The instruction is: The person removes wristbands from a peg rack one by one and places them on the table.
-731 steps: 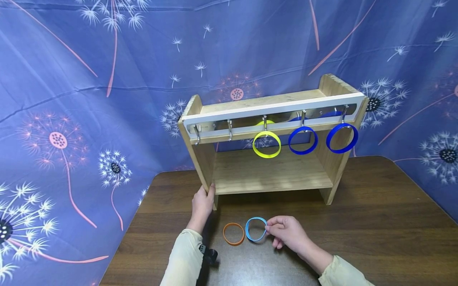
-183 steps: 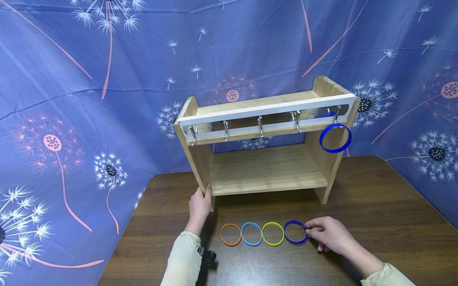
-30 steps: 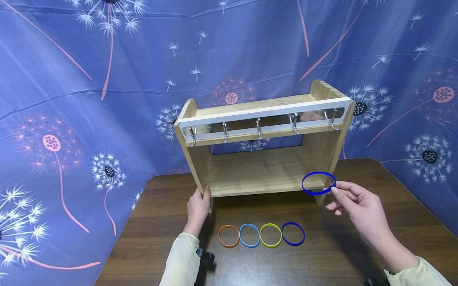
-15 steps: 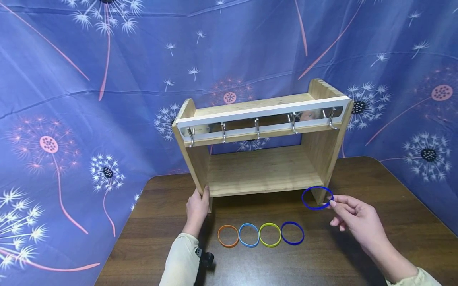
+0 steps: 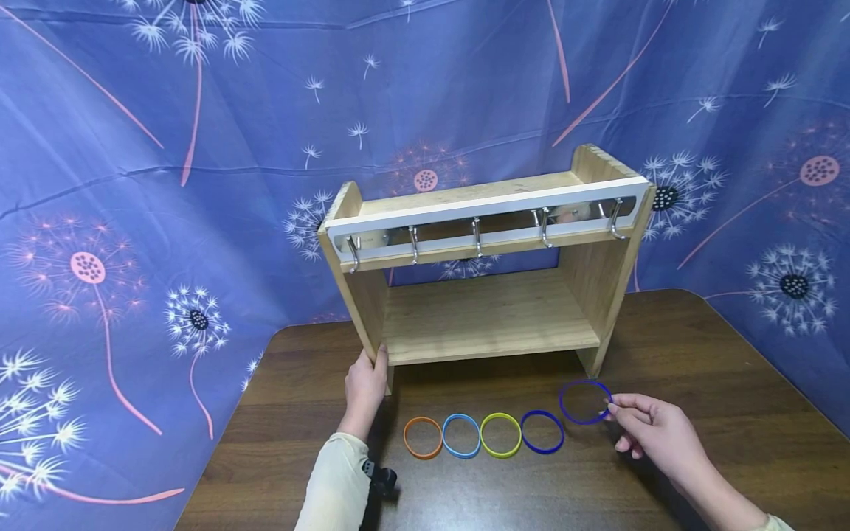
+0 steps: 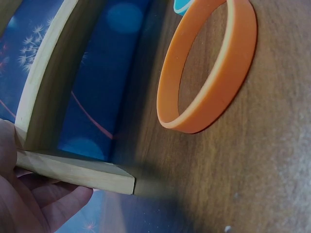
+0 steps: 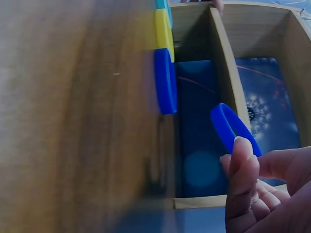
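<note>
Between thumb and fingers, my right hand (image 5: 664, 435) pinches the right edge of a dark blue wristband (image 7: 222, 128), which is held above the table in the right wrist view. To its left, wristbands lie in a row: a second dark blue band (image 5: 543, 451), a yellow one (image 5: 501, 456), a light blue one (image 5: 461, 456) and an orange one (image 6: 223, 97). My left hand (image 5: 364, 385) grips the lower left side panel of a wooden shelf (image 5: 491, 313), thumb in front and fingers behind. Several metal hooks (image 5: 477, 237) along the shelf's white rail carry nothing.
The shelf stands on a dark brown wooden table (image 5: 717, 369), behind the row of wristbands. A blue cloth (image 5: 252, 133) printed with dandelions hangs behind the table. On the left wrist sits a small black camera (image 5: 384, 481).
My right hand has taken the light blue, yellow and both dark blue bands off the hooks. Over the last second it lowers the last dark blue one toward the table. The left hand keeps its grip.
</note>
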{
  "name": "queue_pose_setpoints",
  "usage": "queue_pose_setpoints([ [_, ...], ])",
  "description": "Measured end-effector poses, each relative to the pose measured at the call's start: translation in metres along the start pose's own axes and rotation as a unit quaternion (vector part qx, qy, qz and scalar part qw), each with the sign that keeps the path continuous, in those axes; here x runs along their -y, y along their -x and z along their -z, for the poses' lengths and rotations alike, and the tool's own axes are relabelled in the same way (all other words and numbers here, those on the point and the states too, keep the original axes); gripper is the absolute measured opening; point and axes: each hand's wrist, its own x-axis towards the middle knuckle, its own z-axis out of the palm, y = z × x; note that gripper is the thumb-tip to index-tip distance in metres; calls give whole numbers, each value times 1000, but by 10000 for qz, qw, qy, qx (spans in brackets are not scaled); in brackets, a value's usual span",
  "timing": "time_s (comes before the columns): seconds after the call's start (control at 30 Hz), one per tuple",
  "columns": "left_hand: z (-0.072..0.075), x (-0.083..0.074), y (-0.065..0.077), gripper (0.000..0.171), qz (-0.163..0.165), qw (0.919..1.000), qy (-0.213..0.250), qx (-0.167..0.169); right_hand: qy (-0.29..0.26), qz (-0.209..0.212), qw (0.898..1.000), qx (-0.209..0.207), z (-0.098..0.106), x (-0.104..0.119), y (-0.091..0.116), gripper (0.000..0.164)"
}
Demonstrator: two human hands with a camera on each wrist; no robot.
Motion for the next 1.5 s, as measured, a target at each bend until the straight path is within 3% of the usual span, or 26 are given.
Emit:
queue_pose_setpoints([
  [0.37,2,-2,1,36,36,10000,15,12,406,-639,9960,473,-2,-16,8,32],
  [0.53,3,-2,3,36,24,10000,0,11,475,-705,9947,570,-1,-18,10,32],
  [0.9,5,-5,4,36,22,10000,-2,40,507,-696,9885,1244,3,-18,11,38],
  [1.5,3,-1,4,36,30,10000,2,-11,1050,-634,9890,826,8,-14,16,39],
])
